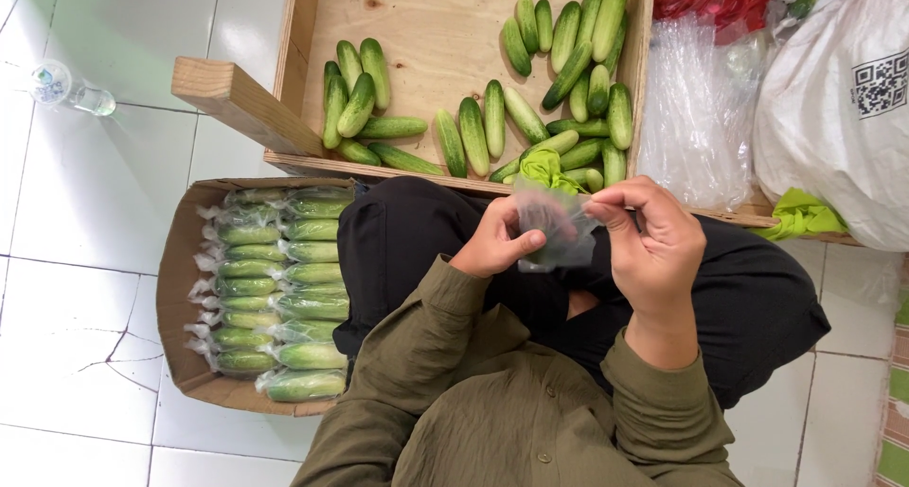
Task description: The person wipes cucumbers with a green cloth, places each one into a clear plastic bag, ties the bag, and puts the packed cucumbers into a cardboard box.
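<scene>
Holding a small clear plastic bag (554, 230) between them, both hands sat just above the person's lap. The left hand (494, 241) had its grip closed on the bag's left edge, with the thumb pressed on top and the fingers curled under. The right hand (653, 246) pinched the bag's right side near the top with the thumb and first fingers, while the other fingers were bent and loose. The bag looked thin and crinkled, and what was inside it could not be told.

The person wore an olive green shirt (492, 402) and black trousers (739, 298) and sat on a white tiled floor (85, 194).

Just past the hands lay a wooden crate (417, 42) with many loose green cucumbers (473, 127) in it, some in a heap at the right end. A bit of green cloth (544, 168) lay at the crate's near edge, close to the bag.

Beside the person's left knee sat a cardboard box (175, 260) full of wrapped cucumbers (284, 288) lined up in two rows.

To the right of the crate lay a pile of clear plastic bags (696, 118) and a big white sack (838, 118). A small clear bottle (66, 88) lay on the floor far off to the left.
</scene>
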